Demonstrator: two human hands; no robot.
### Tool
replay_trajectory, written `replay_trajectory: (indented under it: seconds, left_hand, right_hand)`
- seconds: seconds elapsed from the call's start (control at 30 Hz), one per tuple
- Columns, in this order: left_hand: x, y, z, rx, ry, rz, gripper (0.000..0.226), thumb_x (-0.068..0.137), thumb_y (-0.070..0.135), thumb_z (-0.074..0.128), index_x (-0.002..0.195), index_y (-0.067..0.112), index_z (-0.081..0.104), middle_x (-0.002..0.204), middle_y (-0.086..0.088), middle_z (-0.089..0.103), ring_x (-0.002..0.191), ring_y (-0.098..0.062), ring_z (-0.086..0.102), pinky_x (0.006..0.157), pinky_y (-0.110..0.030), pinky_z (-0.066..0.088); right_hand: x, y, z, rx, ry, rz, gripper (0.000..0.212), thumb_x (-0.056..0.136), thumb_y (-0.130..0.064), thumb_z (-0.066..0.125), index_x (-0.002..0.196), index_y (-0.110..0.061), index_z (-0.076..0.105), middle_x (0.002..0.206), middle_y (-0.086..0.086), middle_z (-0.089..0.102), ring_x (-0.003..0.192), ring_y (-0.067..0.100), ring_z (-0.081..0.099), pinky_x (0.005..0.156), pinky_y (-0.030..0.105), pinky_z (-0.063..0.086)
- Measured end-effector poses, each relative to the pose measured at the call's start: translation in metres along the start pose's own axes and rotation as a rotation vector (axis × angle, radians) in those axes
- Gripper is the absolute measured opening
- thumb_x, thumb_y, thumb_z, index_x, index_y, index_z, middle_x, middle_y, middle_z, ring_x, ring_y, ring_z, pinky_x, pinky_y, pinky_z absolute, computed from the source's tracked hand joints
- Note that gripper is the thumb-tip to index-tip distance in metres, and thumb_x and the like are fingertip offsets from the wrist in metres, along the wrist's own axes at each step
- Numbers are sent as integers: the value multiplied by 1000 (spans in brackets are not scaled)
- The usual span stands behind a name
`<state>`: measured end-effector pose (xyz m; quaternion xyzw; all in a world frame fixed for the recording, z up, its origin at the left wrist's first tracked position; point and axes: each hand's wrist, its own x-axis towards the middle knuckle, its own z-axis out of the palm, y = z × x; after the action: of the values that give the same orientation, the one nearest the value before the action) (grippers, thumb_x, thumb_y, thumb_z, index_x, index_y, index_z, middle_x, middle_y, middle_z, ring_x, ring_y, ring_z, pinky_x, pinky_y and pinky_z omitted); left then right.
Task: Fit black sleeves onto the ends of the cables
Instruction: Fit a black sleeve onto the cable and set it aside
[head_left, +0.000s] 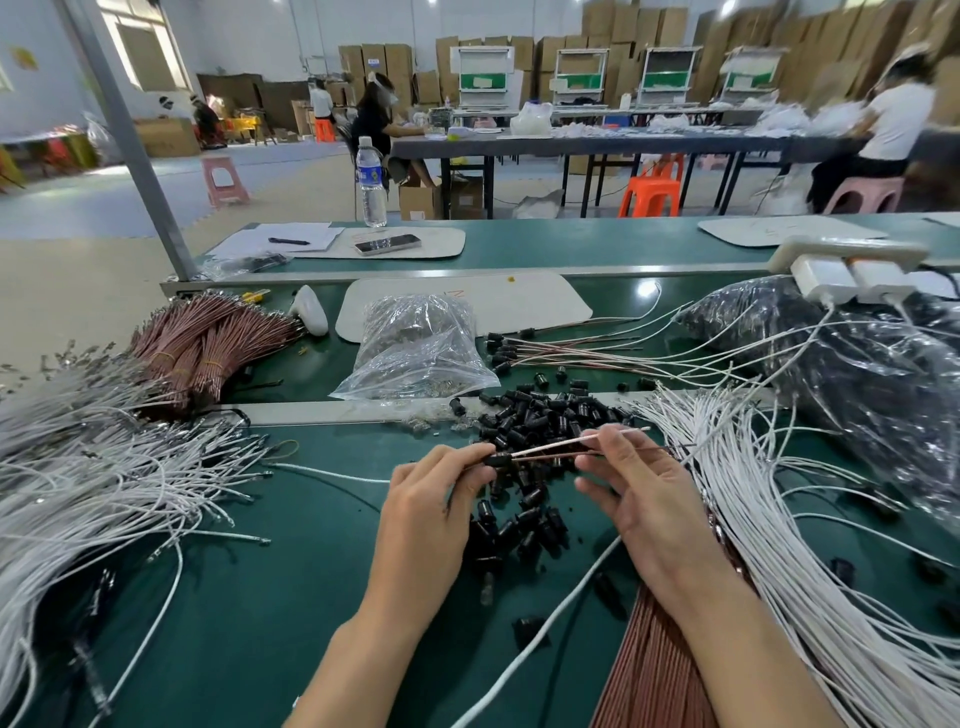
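Black sleeve (497, 459), one piece, held above the green bench top (260, 597) at mid-table, pinched between thumb and fingertips of the left hand (431, 499). Entering it from the right are two thin cables (566, 449), one pale and one brown, pinched side by side in the curled fingers of the right hand (639, 488). Handling, by judgement: the sleeve is small, light and easily dropped, best held by its body with the mouth kept free. The cables are light and limp along their length, so they are best gripped close to the end being inserted. Stock beneath the hands: a heap of loose sleeves (535, 415). White cable bundles (779, 519) fan out on the right, with more to the left. Containers: a clear plastic bag (415, 348) behind the heap holds small parts too fine to identify; a large clear bag (857, 374) at the right holds dark contents, probably further sleeves.
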<state>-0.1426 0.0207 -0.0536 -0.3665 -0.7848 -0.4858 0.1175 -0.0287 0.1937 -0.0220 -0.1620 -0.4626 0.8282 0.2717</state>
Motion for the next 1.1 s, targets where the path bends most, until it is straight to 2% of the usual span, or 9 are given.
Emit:
replay_trajectory:
  seconds: [0.13,0.23,0.33,0.47,0.57,0.63,0.73,0.9,1.1]
  left_hand:
    - [6,-7,-12,46,104,19,27,98,37,55,120,31,71,98,28,65,99,-2,52,89,-16,38]
    - [9,-15,-20,52,182,4,30,97,37,53,118,27,72,98,25,66,97,4,54,88,-26,42]
    - [10,-20,-26,83,196,-16,29,98,37,53,118,28,71,98,22,67,94,-4,55,91,-28,40]
    - [10,-25,-32,151,200,-29,26,98,33,55,120,32,69,101,29,63,94,-15,56,96,-15,32]
    - [11,-26,-31,27,192,-81,23,99,23,61,116,35,70,102,26,67,97,-15,64,96,-25,45]
    - [11,-22,-28,-116,186,-116,30,99,16,63,110,43,68,101,25,69,95,-6,66,87,-19,50]
    - [10,-12,-20,-202,147,-98,32,98,13,63,107,44,67,94,19,68,87,-5,65,78,-10,46]
    - [3,4,-3,-199,34,-16,22,97,16,64,110,32,71,91,15,66,88,-9,65,77,-11,44]
    - [-3,15,9,-211,-86,44,24,96,28,63,113,43,67,102,22,68,97,-1,66,80,-8,46]
  right_hand:
    - [1,-14,-14,157,48,-47,11,85,-26,67,84,-20,76,89,-1,74,77,10,71,67,24,61]
    - [0,-23,-26,266,107,-94,11,86,-31,69,85,-22,75,88,-4,74,77,7,71,68,20,60]
    - [0,-31,-41,382,175,-113,17,87,-31,71,96,-17,71,92,-3,73,82,7,71,71,15,58]
    - [-1,-37,-56,615,232,-160,22,85,-26,76,102,-13,70,94,-2,73,88,6,73,75,13,57]
    - [1,-37,-57,686,229,-165,22,88,-23,75,105,-9,72,104,4,74,99,9,73,79,13,56]
    - [3,-33,-50,614,152,-116,23,90,-20,74,107,-4,73,113,10,73,109,14,71,82,13,56]
    - [3,-18,-29,246,-2,-26,26,92,-18,69,110,2,73,115,17,73,104,20,72,82,19,59]
    - [-7,4,12,-180,-206,106,27,84,-28,69,106,-16,79,114,14,75,99,25,74,79,26,61]
    - [-11,16,26,-288,-124,-11,19,85,-25,71,99,-19,81,99,11,79,94,25,76,74,22,60]
